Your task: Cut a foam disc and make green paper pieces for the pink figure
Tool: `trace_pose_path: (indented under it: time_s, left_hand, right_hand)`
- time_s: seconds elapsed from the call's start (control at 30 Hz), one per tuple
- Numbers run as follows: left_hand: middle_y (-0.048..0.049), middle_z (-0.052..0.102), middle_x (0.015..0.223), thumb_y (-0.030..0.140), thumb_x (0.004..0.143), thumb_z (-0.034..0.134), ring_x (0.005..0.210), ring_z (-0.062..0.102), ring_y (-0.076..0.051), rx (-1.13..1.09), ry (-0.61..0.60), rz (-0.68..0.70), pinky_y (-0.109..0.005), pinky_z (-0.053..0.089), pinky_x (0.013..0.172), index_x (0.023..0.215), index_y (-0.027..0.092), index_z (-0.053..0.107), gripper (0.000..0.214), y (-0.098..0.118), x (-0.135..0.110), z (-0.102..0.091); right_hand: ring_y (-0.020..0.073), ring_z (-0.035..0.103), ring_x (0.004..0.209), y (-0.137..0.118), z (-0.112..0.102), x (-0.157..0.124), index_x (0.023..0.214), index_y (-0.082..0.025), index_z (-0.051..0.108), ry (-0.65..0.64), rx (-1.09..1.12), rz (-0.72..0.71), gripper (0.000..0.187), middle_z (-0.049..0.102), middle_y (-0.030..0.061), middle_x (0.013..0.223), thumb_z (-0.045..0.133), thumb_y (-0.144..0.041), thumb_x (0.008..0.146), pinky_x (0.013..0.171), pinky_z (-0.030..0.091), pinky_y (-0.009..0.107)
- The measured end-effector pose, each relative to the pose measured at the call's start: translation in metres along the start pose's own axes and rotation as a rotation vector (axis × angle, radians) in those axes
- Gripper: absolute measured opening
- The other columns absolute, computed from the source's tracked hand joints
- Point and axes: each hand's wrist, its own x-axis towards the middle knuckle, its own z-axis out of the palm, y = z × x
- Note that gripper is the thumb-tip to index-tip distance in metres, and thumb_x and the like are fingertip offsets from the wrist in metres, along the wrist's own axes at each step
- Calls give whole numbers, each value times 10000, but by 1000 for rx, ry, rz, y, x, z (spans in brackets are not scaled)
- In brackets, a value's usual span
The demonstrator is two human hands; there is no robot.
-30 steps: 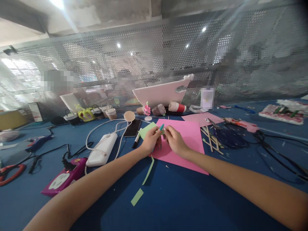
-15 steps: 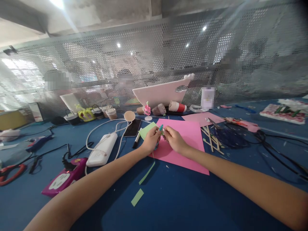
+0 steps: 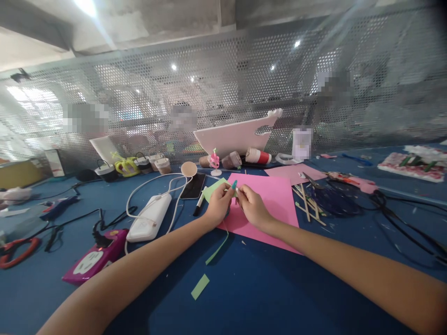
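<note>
My left hand [image 3: 219,204] and my right hand [image 3: 252,207] meet fingertip to fingertip above a bright pink sheet [image 3: 275,195]. Both are closed in a pinch. A thin green paper strip [image 3: 220,249] trails down from beneath my left hand, and its upper part runs hidden between the fingers. A small teal piece [image 3: 234,184] shows at my left thumb; what it belongs to is unclear. Beside my left fingers lies a light green sheet of paper [image 3: 210,190], partly covered. A short green paper piece [image 3: 200,286] rests on the blue table nearer me.
Left of my hands are a marker [image 3: 199,204], a phone [image 3: 193,187], a white power bank [image 3: 149,217] with cable and a purple power strip [image 3: 96,258]. To the right lie wooden sticks [image 3: 309,202], scissors [image 3: 310,180] and a pink glue gun [image 3: 356,180]. Paper cups [image 3: 257,156] stand behind.
The trailing green strip has swung slightly to the right. Both hands keep their pinch in nearly the same place; the whole view has shifted a little.
</note>
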Motion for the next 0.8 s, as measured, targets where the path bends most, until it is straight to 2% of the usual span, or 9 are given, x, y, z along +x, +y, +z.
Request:
trace_pose_path:
  time_s: [0.27, 0.47, 0.63, 0.8]
  left_hand:
    - [95, 323, 406, 562, 782, 572, 290, 291, -50, -3, -9, -63, -188, 280, 300, 627, 200, 436, 417, 1, -1, 0]
    - [87, 296, 386, 575, 809, 526, 277, 252, -45, -48, -90, -144, -199, 298, 290, 595, 176, 508, 454, 3, -1, 0]
    - [72, 353, 398, 582, 763, 578, 293, 270, -38, -52, -54, -88, -180, 227, 281, 586, 167, 508, 456, 0, 3, -1]
    - [86, 324, 406, 547, 734, 623, 302, 280, -41, -45, 12, -50, -181, 246, 291, 581, 182, 482, 420, 0, 2, -2]
  right_hand:
    - [167, 537, 574, 0, -2, 0, 690, -242, 393, -2, -76, -18, 301, 545, -11, 592, 370, -450, 907, 581, 381, 285]
    - [173, 526, 569, 3, -2, 0, 713, -244, 395, -10, -101, -28, 282, 552, -6, 607, 362, -439, 914, 585, 366, 287]
    - [178, 539, 613, 4, -2, 0, 708, -241, 403, -13, -103, -21, 287, 562, 4, 636, 371, -433, 919, 603, 369, 285]
    - [157, 506, 553, 3, -1, -1, 679, -236, 391, -43, -101, -29, 306, 537, -15, 589, 345, -390, 939, 575, 357, 279]
